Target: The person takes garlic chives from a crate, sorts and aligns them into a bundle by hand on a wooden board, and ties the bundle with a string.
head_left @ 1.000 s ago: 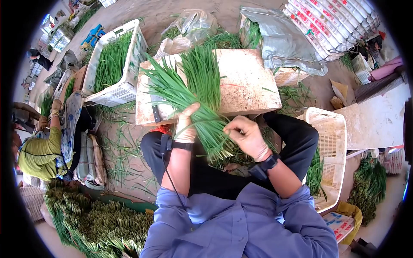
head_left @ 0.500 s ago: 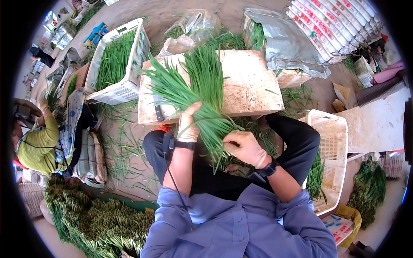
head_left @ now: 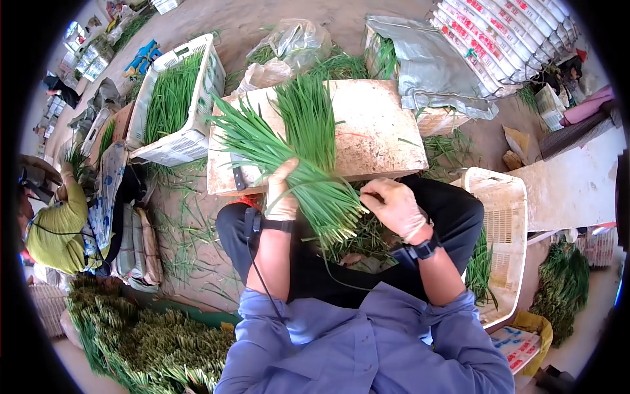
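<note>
My left hand (head_left: 282,190), at the centre of the frame, is wrapped around a bunch of green stalks (head_left: 312,190), whose leaf tips fan toward the upper left and whose pale ends point to the lower right. My right hand (head_left: 397,207) is just beside those pale ends, its fingers bent in toward the thumb; I cannot tell whether a strand is pinched between them. The leafy end of my bunch reaches over the tabletop (head_left: 377,121), at the upper centre, where a second bunch (head_left: 305,121) lies just beside it. A knife (head_left: 239,177) rests near the tabletop's left corner, its blade partly hidden by leaves. Farther out, a white crate (head_left: 172,155) at the upper left holds more greens, and a pale crate (head_left: 510,223) stands at the right. Bundled stalks (head_left: 157,335) fill the lower left; a person in a yellow-green top (head_left: 59,230) sits above them.
</note>
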`<state>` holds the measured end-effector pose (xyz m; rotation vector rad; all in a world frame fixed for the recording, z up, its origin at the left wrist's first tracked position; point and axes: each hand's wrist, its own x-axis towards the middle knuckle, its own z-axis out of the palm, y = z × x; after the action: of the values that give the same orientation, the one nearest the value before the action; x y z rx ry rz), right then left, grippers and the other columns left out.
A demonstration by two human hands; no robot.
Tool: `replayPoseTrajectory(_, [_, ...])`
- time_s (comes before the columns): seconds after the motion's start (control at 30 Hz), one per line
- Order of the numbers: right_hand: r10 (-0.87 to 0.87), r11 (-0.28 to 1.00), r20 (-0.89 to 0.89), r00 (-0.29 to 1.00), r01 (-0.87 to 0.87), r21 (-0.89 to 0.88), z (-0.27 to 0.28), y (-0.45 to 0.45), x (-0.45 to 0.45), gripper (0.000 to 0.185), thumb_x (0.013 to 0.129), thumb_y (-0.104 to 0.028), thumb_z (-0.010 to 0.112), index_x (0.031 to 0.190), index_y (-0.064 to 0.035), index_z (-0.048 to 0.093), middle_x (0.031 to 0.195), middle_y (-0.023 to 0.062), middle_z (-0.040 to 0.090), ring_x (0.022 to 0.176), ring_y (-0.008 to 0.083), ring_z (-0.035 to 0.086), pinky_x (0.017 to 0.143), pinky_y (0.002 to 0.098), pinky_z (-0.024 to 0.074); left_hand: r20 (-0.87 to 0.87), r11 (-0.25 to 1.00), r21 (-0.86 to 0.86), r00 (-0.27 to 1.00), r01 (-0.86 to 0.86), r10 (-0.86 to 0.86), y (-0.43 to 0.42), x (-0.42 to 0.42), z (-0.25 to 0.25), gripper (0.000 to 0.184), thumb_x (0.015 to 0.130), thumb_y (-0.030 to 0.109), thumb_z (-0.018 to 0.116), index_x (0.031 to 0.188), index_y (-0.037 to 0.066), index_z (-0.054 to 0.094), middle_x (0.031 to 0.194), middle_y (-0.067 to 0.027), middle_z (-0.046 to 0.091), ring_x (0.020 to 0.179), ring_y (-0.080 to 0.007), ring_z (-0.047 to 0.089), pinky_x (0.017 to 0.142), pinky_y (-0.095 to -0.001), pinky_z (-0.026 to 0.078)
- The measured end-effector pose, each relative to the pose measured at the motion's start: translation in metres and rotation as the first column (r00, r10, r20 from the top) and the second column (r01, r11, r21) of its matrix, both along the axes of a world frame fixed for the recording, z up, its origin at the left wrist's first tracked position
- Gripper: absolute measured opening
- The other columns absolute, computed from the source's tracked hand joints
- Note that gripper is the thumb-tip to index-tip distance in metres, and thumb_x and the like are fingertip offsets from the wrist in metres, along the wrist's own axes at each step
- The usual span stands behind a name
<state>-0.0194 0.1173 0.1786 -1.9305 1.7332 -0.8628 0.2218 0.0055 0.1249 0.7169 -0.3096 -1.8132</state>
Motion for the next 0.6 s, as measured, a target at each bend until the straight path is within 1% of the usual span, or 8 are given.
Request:
replayPoseTrajectory(0.07, [-0.065,0.996,-0.067,0.996,0.069,0.053,-0.011,-0.005,0.011,0.025,0.090,-0.028,0.078,0.097,-0.0052,0.073,0.094,0.0128,0.074,0.091,0.0331,0.073,0.082,0.0432,0.0576,-0.013,1.000,-0.014,1.000,-0.009,0.009,0.001,-0.002,0.000,0.039,0.089,0.009,0.079,0.125,0.002,0.067,0.103,-0.0092,0.072,0.091,-0.0257,0.073,0.087,-0.0431,0.064])
replayPoseTrajectory(0.1, [-0.063,0.996,-0.113,0.992,0.069,0.055,-0.019,-0.007,0.013,0.029,0.089,-0.030,0.079,0.100,-0.0039,0.072,0.098,0.0141,0.075,0.093,0.0348,0.073,0.084,0.0442,0.0575,-0.016,1.000,-0.027,1.000,-0.012,0.012,0.001,-0.001,0.000,0.039,0.089,0.009,0.079,0.126,0.003,0.067,0.103,-0.0093,0.072,0.091,-0.0257,0.073,0.086,-0.0432,0.064])
replayPoseTrajectory(0.23, [-0.054,0.984,0.144,0.988,0.028,0.178,-0.037,-0.007,0.017,0.030,0.089,-0.028,0.080,0.102,-0.0030,0.073,0.100,0.0163,0.075,0.093,0.0373,0.072,0.086,0.0434,0.0574,-0.018,0.999,-0.045,1.000,0.004,-0.005,0.000,0.003,-0.008,0.040,0.088,0.008,0.079,0.126,0.003,0.066,0.104,-0.0099,0.072,0.089,-0.0259,0.073,0.085,-0.0432,0.064])
replayPoseTrajectory(0.33, [-0.067,0.985,0.312,0.948,0.013,0.172,-0.049,-0.008,0.020,0.028,0.088,-0.026,0.080,0.103,-0.0028,0.074,0.101,0.0171,0.075,0.094,0.0378,0.072,0.085,0.0428,0.0573,0.003,0.998,-0.041,0.999,-0.037,0.037,-0.002,0.001,-0.013,0.041,0.088,0.008,0.079,0.127,0.002,0.066,0.103,-0.0099,0.072,0.088,-0.0260,0.072,0.085,-0.0435,0.063])
replayPoseTrajectory(0.37, [-0.067,0.979,0.297,0.952,0.005,0.205,-0.051,-0.007,0.017,0.023,0.089,-0.020,0.080,0.102,-0.0020,0.073,0.097,0.0148,0.074,0.089,0.0334,0.072,0.083,0.0386,0.0573,0.011,0.998,-0.043,0.999,-0.042,0.043,-0.003,0.000,-0.015,0.043,0.088,0.007,0.079,0.128,0.002,0.065,0.100,-0.0095,0.071,0.088,-0.0261,0.073,0.085,-0.0435,0.063])
replayPoseTrajectory(0.47, [-0.027,0.980,0.449,0.893,-0.065,0.188,-0.053,-0.008,0.014,0.016,0.092,-0.012,0.078,0.102,-0.0013,0.072,0.094,0.0091,0.073,0.085,0.0231,0.070,0.081,0.0335,0.0562,0.036,0.997,-0.077,0.999,-0.031,0.034,-0.007,0.002,-0.023,0.043,0.088,0.010,0.078,0.129,0.004,0.064,0.099,-0.0092,0.071,0.089,-0.0276,0.073,0.085,-0.0455,0.063])
replayPoseTrajectory(0.57, [-0.083,0.965,0.597,0.798,-0.084,0.246,-0.044,-0.005,0.009,0.012,0.095,-0.007,0.076,0.103,-0.0010,0.070,0.093,0.0039,0.070,0.085,0.0130,0.065,0.080,0.0293,0.0543,-0.021,0.998,-0.063,1.000,-0.009,0.008,-0.007,0.007,-0.025,0.045,0.089,0.012,0.077,0.131,0.005,0.062,0.099,-0.0095,0.070,0.090,-0.0303,0.073,0.086,-0.0503,0.063])
replayPoseTrajectory(0.6, [-0.073,0.962,0.598,0.798,-0.102,0.253,-0.044,-0.005,0.006,0.013,0.095,-0.007,0.076,0.105,-0.0012,0.069,0.094,0.0036,0.071,0.086,0.0117,0.064,0.080,0.0290,0.0541,-0.023,0.997,-0.073,1.000,-0.020,0.019,-0.006,0.007,-0.025,0.046,0.089,0.013,0.077,0.131,0.005,0.061,0.099,-0.0096,0.069,0.091,-0.0311,0.072,0.086,-0.0520,0.063])
